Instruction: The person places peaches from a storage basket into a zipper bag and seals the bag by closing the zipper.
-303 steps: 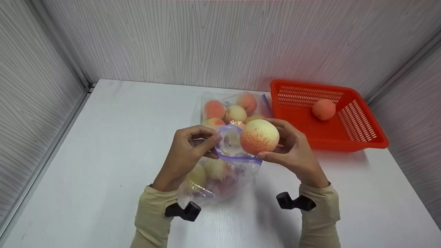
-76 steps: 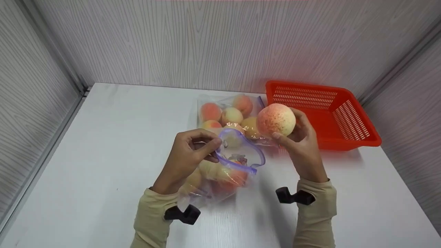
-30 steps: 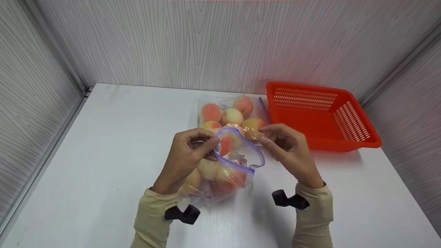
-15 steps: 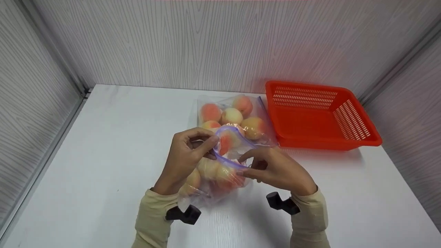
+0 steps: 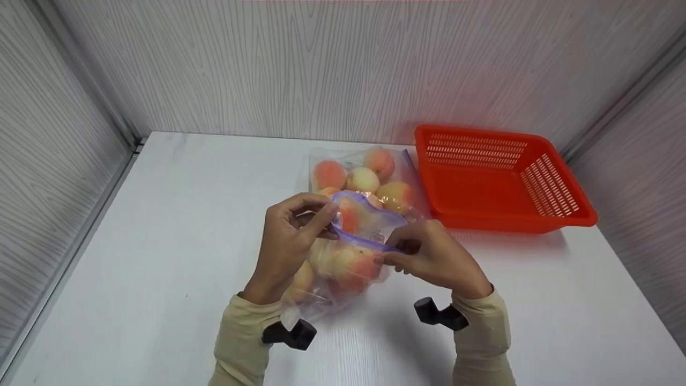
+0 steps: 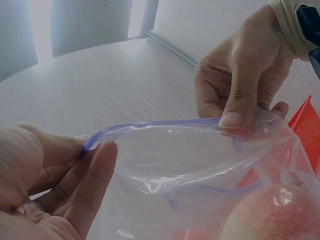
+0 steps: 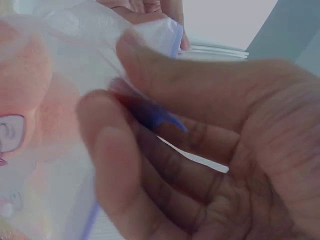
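A clear zip bag [image 5: 321, 297] with a purple zip strip [image 5: 360, 242] stands partly upright on the table, its mouth gaping. Several peaches [image 5: 356, 271] fill it, seen through the film. My left hand [image 5: 286, 236] pinches the left end of the mouth between thumb and fingers. At the right end, my right hand [image 5: 437, 257] pinches the strip with thumb and forefinger. In the left wrist view, the purple edge runs taut from the left fingertips to the right thumb, above a blushed peach [image 6: 267, 215]. The right wrist view shows a bit of strip inside the curled right fingers.
Behind lies another clear zip bag [image 5: 351, 154] with several peaches [image 5: 363, 179], partly covered by the near bag. A red plastic basket [image 5: 504, 221] with slotted walls stands at the back right, against that bag. Panels [image 5: 268, 69] enclose the white table [image 5: 161, 225] behind and at the sides.
The peach in my right hand went into the near bag, and none shows in the basket now. My right hand then came down to the mouth and took hold of the strip.
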`<state>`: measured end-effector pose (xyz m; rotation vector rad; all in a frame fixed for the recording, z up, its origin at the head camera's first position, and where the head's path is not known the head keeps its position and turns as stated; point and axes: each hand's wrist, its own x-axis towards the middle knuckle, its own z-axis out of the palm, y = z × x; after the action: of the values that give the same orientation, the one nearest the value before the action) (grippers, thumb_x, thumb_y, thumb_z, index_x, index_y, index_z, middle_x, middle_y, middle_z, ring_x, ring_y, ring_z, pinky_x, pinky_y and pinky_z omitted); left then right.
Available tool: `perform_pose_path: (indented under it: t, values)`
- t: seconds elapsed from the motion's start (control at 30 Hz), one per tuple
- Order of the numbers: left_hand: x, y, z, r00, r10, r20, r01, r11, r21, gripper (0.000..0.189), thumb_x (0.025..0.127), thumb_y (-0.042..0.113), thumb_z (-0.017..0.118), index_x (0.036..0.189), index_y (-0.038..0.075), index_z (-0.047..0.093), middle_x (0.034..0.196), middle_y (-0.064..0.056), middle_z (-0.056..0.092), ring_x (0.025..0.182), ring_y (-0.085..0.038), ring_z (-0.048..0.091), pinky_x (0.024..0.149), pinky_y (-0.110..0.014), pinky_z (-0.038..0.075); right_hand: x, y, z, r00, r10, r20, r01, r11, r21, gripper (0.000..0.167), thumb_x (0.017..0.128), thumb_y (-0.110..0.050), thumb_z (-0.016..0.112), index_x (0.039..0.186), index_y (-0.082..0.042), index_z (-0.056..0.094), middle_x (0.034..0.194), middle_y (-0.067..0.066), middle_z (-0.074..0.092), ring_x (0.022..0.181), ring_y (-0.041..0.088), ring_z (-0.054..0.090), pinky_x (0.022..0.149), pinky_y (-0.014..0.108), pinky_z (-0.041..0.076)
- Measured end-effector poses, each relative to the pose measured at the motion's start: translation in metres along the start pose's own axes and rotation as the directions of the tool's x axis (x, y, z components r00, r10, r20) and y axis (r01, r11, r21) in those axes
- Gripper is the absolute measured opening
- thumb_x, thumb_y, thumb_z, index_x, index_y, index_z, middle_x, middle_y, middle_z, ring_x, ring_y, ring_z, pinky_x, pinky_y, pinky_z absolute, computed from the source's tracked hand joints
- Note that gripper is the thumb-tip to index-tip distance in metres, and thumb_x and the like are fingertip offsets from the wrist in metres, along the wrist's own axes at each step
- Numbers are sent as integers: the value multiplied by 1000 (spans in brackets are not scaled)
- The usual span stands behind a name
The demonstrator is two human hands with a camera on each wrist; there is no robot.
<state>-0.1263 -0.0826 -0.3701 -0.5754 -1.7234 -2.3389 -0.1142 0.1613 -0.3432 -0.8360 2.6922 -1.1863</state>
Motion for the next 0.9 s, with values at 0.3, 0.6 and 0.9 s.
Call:
perform_pose_path:
  t: [0.3, 0.6, 0.9]
  values:
    - [-2, 8, 1, 993, 86, -82, -89, 996, -32, 11, 94, 1, 71, 100, -8, 69, 88, -18, 67, 72, -28, 71, 67, -48, 63, 2, -1, 4, 950, -109, -293, 135, 989, 68, 3, 88, -5, 79, 91, -5, 79, 75, -1, 69, 61, 19, 64, 61, 30, 62]
    - [-6, 17, 3, 980, 165, -114, -168, 986, -17, 12, 92, 0, 72, 96, -10, 68, 88, -20, 68, 73, -32, 72, 68, -47, 63, 5, -4, 7, 801, -279, -530, 308, 951, -36, 14, 86, 7, 75, 97, -2, 79, 80, 4, 72, 66, 17, 64, 68, 24, 61]
    - [-12, 23, 8, 974, 197, -112, -196, 980, 21, 10, 89, -1, 75, 88, -8, 69, 79, -21, 72, 67, -36, 72, 61, -46, 63, 5, -12, 9, 664, -272, -696, 288, 953, -98, 23, 88, 15, 68, 99, -1, 80, 86, 8, 74, 71, 16, 62, 70, 20, 59]
